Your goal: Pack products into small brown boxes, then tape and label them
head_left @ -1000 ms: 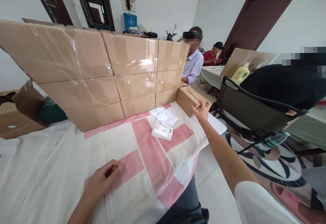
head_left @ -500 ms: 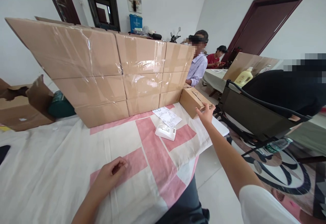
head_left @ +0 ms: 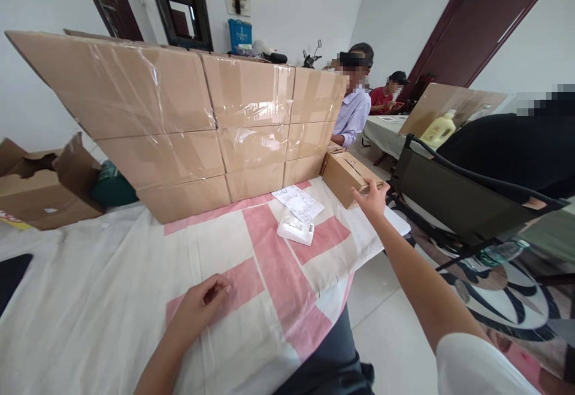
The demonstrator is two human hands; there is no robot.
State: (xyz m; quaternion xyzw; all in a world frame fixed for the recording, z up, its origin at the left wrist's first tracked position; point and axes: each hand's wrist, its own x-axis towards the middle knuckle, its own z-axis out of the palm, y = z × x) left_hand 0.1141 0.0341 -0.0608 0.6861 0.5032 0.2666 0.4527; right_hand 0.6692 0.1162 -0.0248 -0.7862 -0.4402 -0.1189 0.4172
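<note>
My right hand (head_left: 372, 198) grips the near end of a small cardboard box (head_left: 341, 173). The thumb lies at its near side and the fingers reach over the top edge. The box lies at the table's right edge; a flat white board or sheet (head_left: 398, 222) sticks out beside it. On the patterned tablecloth (head_left: 278, 275) rests my left hand (head_left: 202, 305), its fingers curled loosely in with nothing visible in them. Between the hands lies a small white plastic device (head_left: 295, 231), its kind unclear. Touching it or just behind it is a white paper sheet (head_left: 300, 203) with printed outlines.
Taped cardboard cartons (head_left: 251, 143) form a wall along the table's back. An open carton (head_left: 49, 194) stands at the left. A dark flat object (head_left: 11, 278) lies on the left edge. Beyond the right edge is a folding chair (head_left: 458, 197) with a seated person; two more people sit behind.
The view has shifted slightly, so most things sit a little farther right. My right hand keeps its grip on the box, and my left hand stays curled on the cloth.
</note>
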